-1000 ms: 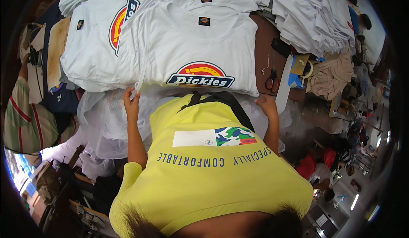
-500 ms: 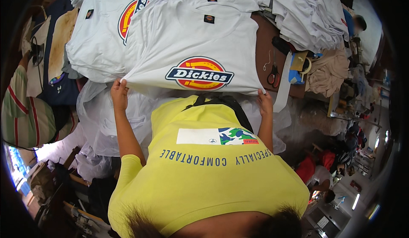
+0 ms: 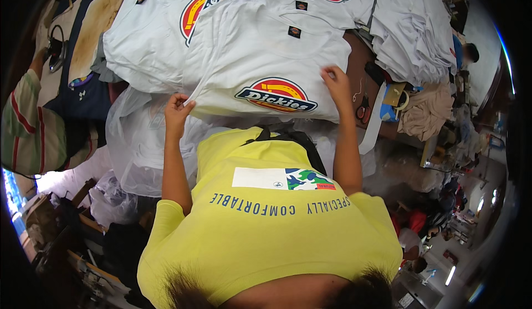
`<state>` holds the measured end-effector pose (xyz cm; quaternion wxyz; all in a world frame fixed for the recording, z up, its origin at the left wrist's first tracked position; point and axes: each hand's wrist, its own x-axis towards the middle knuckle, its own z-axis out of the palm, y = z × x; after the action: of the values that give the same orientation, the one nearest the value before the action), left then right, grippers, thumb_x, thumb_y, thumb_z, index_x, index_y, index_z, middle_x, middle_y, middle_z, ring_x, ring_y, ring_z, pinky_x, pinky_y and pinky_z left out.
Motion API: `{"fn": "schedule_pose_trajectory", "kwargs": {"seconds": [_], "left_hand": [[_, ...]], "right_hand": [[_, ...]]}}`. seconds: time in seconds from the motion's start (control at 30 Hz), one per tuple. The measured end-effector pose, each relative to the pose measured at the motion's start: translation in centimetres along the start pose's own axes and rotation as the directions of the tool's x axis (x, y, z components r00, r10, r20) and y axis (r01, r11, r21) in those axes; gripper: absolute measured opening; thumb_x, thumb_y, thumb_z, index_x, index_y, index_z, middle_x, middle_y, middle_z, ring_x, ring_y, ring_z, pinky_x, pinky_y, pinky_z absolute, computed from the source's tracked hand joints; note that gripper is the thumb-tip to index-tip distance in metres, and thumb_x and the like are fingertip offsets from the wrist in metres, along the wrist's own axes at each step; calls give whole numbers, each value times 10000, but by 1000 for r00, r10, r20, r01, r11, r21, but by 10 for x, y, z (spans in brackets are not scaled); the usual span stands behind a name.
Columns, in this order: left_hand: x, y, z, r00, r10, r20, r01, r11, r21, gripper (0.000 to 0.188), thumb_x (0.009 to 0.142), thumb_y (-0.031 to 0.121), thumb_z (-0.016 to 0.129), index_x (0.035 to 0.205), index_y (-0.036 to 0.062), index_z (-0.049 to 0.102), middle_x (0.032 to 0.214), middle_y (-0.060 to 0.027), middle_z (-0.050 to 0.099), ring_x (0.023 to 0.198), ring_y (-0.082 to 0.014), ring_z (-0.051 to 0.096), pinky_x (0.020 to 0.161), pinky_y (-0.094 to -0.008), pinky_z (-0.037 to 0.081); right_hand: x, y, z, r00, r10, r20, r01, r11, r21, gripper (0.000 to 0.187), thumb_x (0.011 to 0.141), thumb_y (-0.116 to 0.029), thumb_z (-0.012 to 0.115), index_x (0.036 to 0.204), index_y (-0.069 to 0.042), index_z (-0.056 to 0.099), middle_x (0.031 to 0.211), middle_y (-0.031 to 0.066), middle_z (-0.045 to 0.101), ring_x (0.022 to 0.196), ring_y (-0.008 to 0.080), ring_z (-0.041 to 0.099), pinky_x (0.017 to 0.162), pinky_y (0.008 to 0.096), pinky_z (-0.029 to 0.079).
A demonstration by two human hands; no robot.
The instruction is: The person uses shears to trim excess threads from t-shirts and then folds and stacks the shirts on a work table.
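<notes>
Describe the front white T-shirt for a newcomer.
Find the flat brown table, then its near edge, just beyond the person's yellow top. There lies the white fabric T-shirt, bare left hand at its near left corner. Among nearby white printed shirts, only its red-and-yellow arched print shows whole.

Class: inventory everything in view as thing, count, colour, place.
Printed T-shirts: several, white, on brown table
Fabric pile: 1, white, far right
Scissors: 1, black-and-red, right of T-shirts
Tape roll: 1, pale, right of scissors
Cloth bundle: 1, beige, beside tape
Plastic bags: several, translucent, by table edge
Co-worker: 1, striped clothing, left
Background clutter: uncountable, blurred, right
Worn T-shirt: 1, yellow, lower centre
Left hand: 1, bare, at nearest T-shirt
Right hand: 1, bare, over its right side
</notes>
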<state>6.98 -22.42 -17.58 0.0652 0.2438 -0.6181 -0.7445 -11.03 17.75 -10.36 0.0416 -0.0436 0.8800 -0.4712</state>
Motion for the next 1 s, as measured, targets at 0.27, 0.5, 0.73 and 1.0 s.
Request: {"fn": "schedule_pose_trajectory", "kwargs": {"seconds": [0.27, 0.5, 0.73, 1.0], "left_hand": [[-9, -5, 12, 994, 104, 25, -105, 990, 93, 242, 755, 1, 667, 961, 32, 543, 891, 8, 548, 795, -59, 517, 674, -185, 422], [-15, -16, 8, 989, 93, -117, -66, 975, 214, 191, 755, 16, 670, 898, 40, 545, 837, 14, 542, 716, -50, 478, 612, -202, 411], [-35, 17, 44, 849, 489, 200, -521, 718, 462, 244, 650, -85, 606, 866, 26, 576, 853, -91, 514, 739, -229, 541, 641, -298, 450], [-47, -2, 89, 785, 269, 558, -557, 701, 446, 318, 640, -117, 592, 914, 43, 617, 897, -101, 501, 815, -252, 537, 711, -319, 458]], "right_hand": [[143, -129, 172, 851, -510, 127, 524, 804, -282, 188, 788, -176, 572, 944, -85, 621, 939, 114, 601, 920, 280, 589, 760, 381, 475], [193, -117, 204, 909, -353, 223, 414, 691, -592, 191, 732, -223, 647, 896, -128, 668, 948, 96, 624, 882, 283, 603, 762, 383, 474], [185, -76, 165, 955, -297, 12, 271, 887, 374, 227, 717, 88, 519, 858, -29, 652, 840, 42, 637, 789, 122, 586, 716, 218, 448], [135, 14, 86, 999, -53, -9, 46, 763, 645, 338, 696, 120, 501, 1006, 7, 579, 1040, 82, 580, 903, 136, 546, 790, 226, 438]]}}
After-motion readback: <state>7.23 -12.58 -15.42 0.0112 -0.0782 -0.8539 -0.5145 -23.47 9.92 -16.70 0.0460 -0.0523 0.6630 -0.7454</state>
